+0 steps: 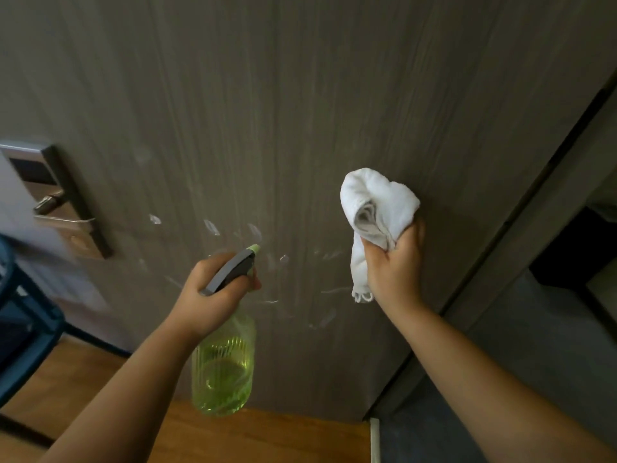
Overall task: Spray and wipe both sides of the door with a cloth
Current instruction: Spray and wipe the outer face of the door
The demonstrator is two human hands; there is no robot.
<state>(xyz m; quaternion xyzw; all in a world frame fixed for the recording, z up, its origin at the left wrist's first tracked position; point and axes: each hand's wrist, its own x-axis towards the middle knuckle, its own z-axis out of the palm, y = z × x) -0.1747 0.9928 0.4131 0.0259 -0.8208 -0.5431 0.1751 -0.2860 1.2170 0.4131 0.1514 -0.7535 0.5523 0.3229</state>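
Left hand [213, 295] grips spray bottle [222, 369]; right hand [394, 265] clutches bunched cloth [374, 208] against door [300, 95]. Droplets [253, 230] between hands unwiped: this side barely begun, far side pending.

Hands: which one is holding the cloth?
The right hand grips the white cloth against the door; the left hand holds the green spray bottle.

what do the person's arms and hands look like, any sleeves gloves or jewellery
Both forearms are bare as far as the frame shows, with no sleeves in view. The left hand and right hand wear no gloves, and no rings, watch or bracelets show.
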